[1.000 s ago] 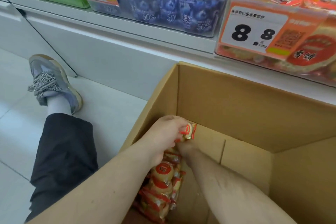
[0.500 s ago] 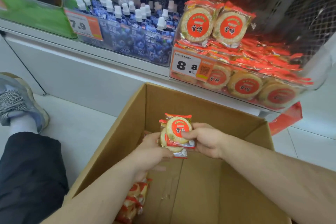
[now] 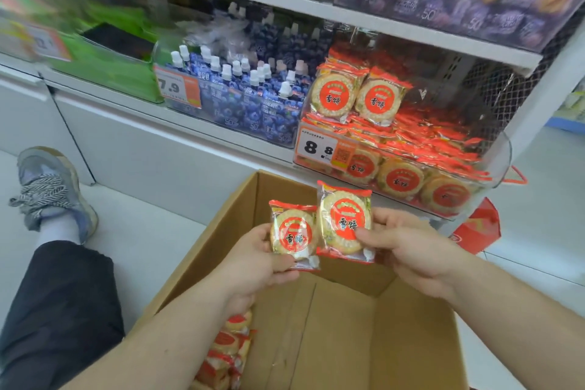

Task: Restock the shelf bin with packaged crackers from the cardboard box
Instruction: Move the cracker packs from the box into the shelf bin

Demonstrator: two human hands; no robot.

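A person seated on a pale tiled shop floor [image 3: 133,241] held two round rice crackers in red-and-clear wrappers above an open brown cardboard box [image 3: 342,326], one in each hand. The left hand [image 3: 253,260] had its fingers closed on the lower packet [image 3: 294,233], and the right hand [image 3: 411,247] pinched the taller packet [image 3: 343,223] by its edge. Half a second before, both packets had sat bunched together low over the box; they had since been lifted and parted, side by side and just touching. That suggested the pair was about to go into the clear plastic shelf bin [image 3: 497,152] ahead, already well filled with the same crackers behind an orange "8.8" price tag [image 3: 323,147]. More packets [image 3: 228,345] lay in the box's near left corner, so the restocking looked unfinished. Blue spouted drink pouches [image 3: 250,95] filled the neighbouring bin on the white shelf. The person's dark trouser leg [image 3: 60,310] and grey laced sneaker [image 3: 50,187] stretched out to the left.
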